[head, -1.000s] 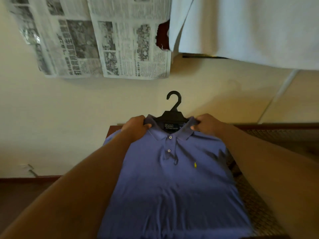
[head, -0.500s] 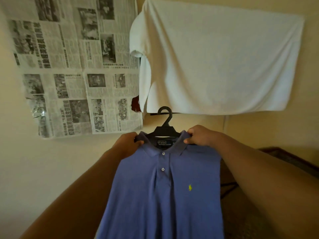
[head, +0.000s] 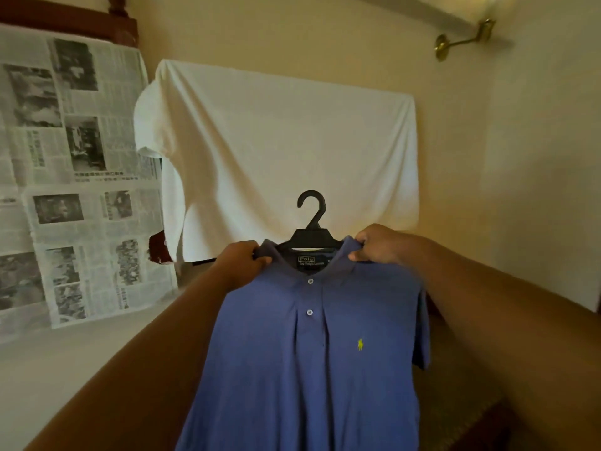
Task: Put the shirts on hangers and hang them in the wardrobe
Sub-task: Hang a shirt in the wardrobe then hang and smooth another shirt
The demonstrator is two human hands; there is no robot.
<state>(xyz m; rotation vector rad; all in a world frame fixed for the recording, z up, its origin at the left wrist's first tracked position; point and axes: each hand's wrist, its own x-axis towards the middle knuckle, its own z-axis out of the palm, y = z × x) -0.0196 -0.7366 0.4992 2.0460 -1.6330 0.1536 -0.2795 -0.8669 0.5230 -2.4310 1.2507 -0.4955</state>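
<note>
Blue cotton polo shirt (head: 312,362), with two pale buttons and a small yellow logo on the chest, hangs on a black plastic hanger (head: 310,237) held up in the air in front of the person. The hanger's hook stands upright above the collar, unattached to anything. The left hand (head: 242,260) grips the shirt's shoulder and the hanger arm beneath it just left of the collar, fingers curled round the cloth. The right hand (head: 377,245) pinches the other shoulder just right of the collar, thumb under and fingers folded over the fabric. The shirt's body falls straight down between the two forearms.

Directly behind the blue shirt, a white shirt (head: 286,157) hangs spread flat against the cream wall (head: 536,157), its short sleeve drooping to the left. Left of the blue shirt, sheets of black-and-white newspaper (head: 71,177) cover a surface edged above by dark wood. Up and to the right of the blue shirt, a brass bracket (head: 461,40) juts from the wall. Below right of the blue shirt lies a woven surface with a dark wooden rim, partly hidden by the right arm.
</note>
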